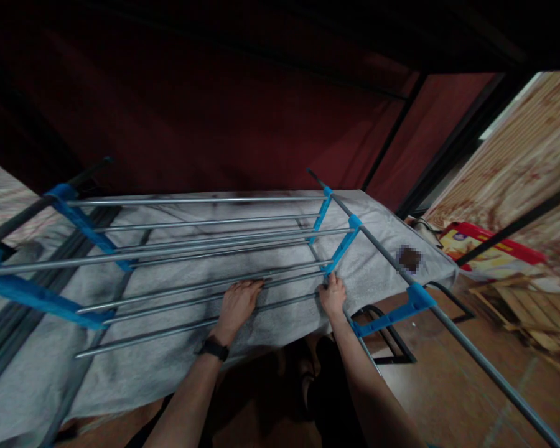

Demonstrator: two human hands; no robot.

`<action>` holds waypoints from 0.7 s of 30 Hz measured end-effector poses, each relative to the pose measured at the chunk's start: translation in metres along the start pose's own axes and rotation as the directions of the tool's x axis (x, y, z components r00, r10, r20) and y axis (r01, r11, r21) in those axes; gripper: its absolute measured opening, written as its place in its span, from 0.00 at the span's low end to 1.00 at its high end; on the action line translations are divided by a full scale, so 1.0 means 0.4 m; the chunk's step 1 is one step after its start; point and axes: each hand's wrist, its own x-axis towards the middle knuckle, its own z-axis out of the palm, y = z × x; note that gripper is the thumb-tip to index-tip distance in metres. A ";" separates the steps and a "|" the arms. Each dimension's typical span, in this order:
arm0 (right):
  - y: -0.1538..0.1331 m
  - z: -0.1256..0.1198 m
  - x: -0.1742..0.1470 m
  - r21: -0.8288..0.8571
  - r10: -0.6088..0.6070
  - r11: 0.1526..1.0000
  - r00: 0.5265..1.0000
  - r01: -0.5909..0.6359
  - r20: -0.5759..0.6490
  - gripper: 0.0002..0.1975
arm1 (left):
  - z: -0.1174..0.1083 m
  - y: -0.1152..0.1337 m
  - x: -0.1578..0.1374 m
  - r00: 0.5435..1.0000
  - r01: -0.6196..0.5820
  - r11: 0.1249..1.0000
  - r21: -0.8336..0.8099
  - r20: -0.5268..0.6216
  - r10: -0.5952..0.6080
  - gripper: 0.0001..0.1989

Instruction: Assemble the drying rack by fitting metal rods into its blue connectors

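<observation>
A rack of grey metal tubes (205, 201) joined by blue plastic brackets lies on a cloth-covered surface. My left hand (240, 302), with a dark band at its wrist, curls over a lower metal tube (168, 305) near its middle. At that tube's right end, my right hand (332, 295) closes around the lower end of a blue bracket (343, 247). Its palm side is hidden. The lowest tube (144, 341) runs under my left hand toward my right. Another blue bracket (387, 318) sits to the right of my right hand, on a long pole (485, 361).
Grey cloth (280, 323) covers the surface under the rack. A dark red panel (214, 124) rises behind it. At right are a red and yellow package (485, 246), a wooden slatted item (541, 311) and a black metal frame (394, 348) near the floor.
</observation>
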 end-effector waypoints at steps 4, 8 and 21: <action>0.008 -0.004 -0.004 -0.042 -0.002 0.999 1.000 0.003 0.013 0.31 | -0.011 0.017 -0.010 1.000 0.014 1.000 0.003 0.020 -0.015 0.17; 0.028 0.006 0.010 -0.045 -0.006 0.999 0.998 0.008 0.055 0.32 | -0.025 0.024 -0.024 0.999 0.012 1.000 0.005 0.037 -0.012 0.17; 0.050 0.024 0.032 -0.049 0.017 0.999 0.996 -0.013 0.092 0.34 | -0.057 0.071 -0.139 0.975 -0.176 0.984 -0.008 0.135 0.176 0.08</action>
